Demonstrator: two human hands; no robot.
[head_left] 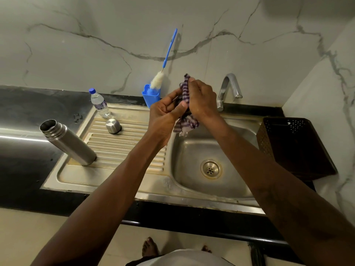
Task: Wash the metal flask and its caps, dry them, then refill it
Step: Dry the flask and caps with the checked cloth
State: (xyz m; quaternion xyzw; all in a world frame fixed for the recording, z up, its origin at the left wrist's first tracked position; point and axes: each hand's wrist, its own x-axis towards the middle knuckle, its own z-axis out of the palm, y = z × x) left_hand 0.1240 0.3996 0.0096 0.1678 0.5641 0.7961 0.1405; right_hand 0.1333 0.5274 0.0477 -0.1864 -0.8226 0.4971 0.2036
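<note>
The metal flask (67, 142) stands open and uncapped on the left of the ribbed drainboard (123, 150). A steel outer cap (113, 126) sits upside down on the drainboard behind it. Above the sink's left edge, my left hand (165, 114) holds a small dark cap (179, 101), mostly hidden by fingers and cloth. My right hand (201, 98) grips a purple-and-white striped cloth (187, 123) and presses it round that cap. The cloth's loose end hangs below both hands.
A plastic water bottle (99, 103) with a blue lid stands at the back of the drainboard. A blue holder (150, 96) carries a long blue bottle brush (163, 73). The tap (228, 89) curves over the sink basin (221, 146). A dark perforated basket (294, 146) stands at the right.
</note>
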